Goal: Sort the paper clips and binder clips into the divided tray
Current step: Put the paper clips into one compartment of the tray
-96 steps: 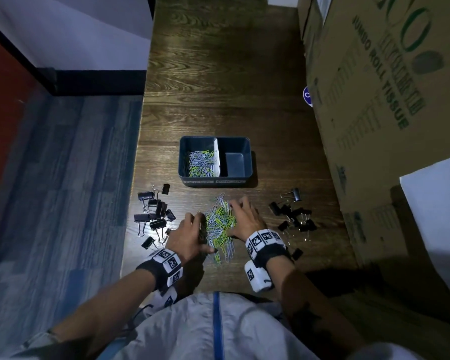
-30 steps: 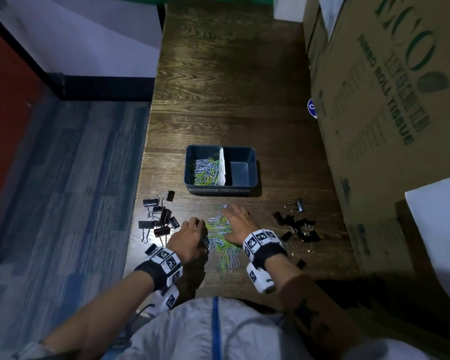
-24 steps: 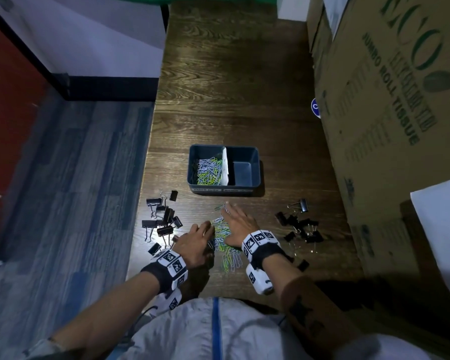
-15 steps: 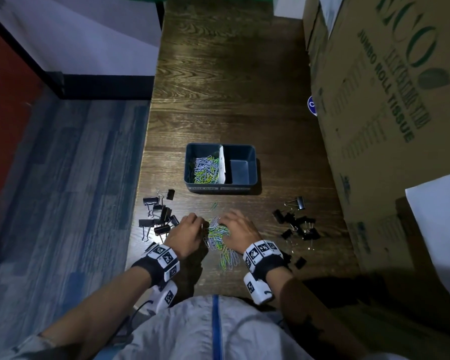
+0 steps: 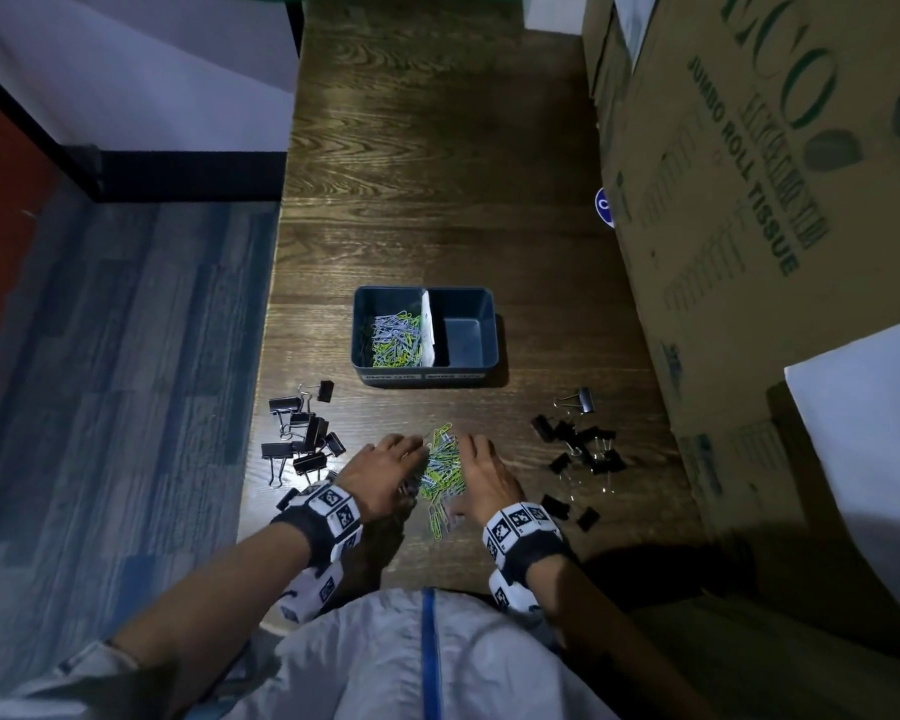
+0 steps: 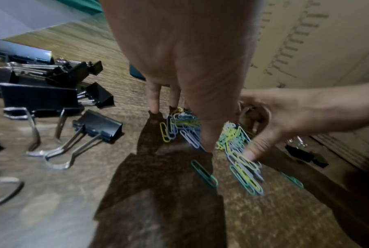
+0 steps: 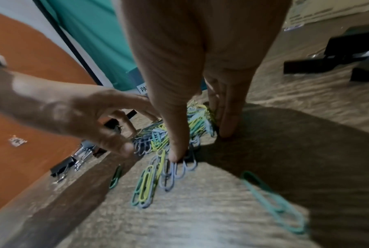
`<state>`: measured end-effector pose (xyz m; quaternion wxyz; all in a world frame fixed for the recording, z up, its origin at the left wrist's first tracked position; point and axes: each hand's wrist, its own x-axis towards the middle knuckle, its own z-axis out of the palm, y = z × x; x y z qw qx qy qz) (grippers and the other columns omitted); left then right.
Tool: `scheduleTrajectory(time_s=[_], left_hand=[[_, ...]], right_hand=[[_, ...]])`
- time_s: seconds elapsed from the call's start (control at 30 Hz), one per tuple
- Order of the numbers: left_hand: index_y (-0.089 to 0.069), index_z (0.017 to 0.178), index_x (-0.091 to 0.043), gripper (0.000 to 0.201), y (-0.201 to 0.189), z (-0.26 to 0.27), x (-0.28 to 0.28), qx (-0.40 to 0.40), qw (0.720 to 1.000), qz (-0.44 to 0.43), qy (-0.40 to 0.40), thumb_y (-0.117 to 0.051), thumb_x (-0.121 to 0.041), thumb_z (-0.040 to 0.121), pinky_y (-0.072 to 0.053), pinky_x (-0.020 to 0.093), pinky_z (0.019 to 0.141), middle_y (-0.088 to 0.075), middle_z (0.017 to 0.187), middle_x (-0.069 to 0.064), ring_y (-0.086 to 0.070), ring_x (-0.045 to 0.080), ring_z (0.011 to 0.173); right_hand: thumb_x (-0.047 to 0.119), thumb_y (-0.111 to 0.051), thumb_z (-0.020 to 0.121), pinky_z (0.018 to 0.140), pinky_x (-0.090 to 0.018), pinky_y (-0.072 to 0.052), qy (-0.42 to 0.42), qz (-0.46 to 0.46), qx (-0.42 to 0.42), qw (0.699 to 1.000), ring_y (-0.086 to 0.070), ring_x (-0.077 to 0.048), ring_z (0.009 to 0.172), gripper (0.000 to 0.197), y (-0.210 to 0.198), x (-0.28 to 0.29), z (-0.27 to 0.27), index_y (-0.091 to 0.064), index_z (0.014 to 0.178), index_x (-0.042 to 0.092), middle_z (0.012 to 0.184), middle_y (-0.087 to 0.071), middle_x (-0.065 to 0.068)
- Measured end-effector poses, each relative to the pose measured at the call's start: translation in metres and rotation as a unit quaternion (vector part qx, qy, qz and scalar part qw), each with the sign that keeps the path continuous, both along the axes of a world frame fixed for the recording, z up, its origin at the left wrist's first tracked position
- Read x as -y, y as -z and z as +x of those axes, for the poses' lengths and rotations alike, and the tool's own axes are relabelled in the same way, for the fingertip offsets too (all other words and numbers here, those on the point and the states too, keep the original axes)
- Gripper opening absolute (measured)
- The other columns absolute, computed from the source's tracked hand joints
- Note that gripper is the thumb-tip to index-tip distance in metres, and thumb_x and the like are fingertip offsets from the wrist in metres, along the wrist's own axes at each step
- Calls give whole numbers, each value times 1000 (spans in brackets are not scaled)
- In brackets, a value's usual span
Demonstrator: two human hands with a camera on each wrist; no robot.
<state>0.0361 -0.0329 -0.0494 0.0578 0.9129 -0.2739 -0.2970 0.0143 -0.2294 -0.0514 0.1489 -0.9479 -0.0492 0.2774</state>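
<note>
Head view: left hand (image 5: 380,470) and right hand (image 5: 484,478) down on the tabletop (image 5: 437,200), either side of the loose heap of paper clips (image 5: 440,467), fingers fairly straight, tips on the wood, walling the heap in rather than pinching it, nothing lifted yet. Divided tray (image 5: 424,379) just beyond, left compartment (image 5: 393,340) already partly filled with coloured clips, right compartment (image 5: 463,340) with nothing seen in it. Black binder clips in two groups, one to the left (image 5: 305,439) near the tabletop edge, one to the right (image 5: 580,449) toward the cardboard box (image 5: 749,200). Now the danger, judged from here: a thin, slippery heap and a two-handed scoop, so likely to shed clips through the gaps between fingers on the way up. Right wrist view: a teal stray (image 7: 272,204) already lying apart from the heap, easy to miss and leave behind. Left wrist view: big binder clips (image 6: 96,125) just beside the left fingertips (image 6: 154,104), close enough to get dragged along and land among the paper clips. Also worth watching: a spill over the white divider into the wrong side on the drop, and, with the left binder group so near the edge, a careless sweep knocking some onto the floor.
</note>
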Motion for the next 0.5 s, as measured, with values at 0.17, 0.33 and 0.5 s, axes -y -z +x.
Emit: scheduleTrajectory(time_s=[0.17,0.33,0.5], left_hand=[[-38,140,-14,70,-5,-12,8,28,998,-28,-44,-66,-2,77,-50,40,88,-36,141,9,-38,30,126],[-46,135,-15,52,-5,-17,9,22,991,-74,-111,-63,-10,86,-46,37,89,-45,130,10,-49,29,115],[-62,107,-18,19,-10,-15,-1,24,980,-122,-153,-62,-16,88,-49,33,80,-57,104,3,-62,25,91]], right_hand=[[14,-83,74,90,-47,-53,-2,14,41,999,-51,-33,116,81,-3,-11,4,-38,140,25,130,-37,-9],[-2,-63,82,90,-45,-53,1,39,55,998,-56,-31,110,52,-14,-13,8,-52,127,24,124,-48,-7],[-2,-56,92,96,-45,-50,29,54,18,998,-60,-34,112,33,-30,-6,16,-66,119,15,127,-58,-13]])
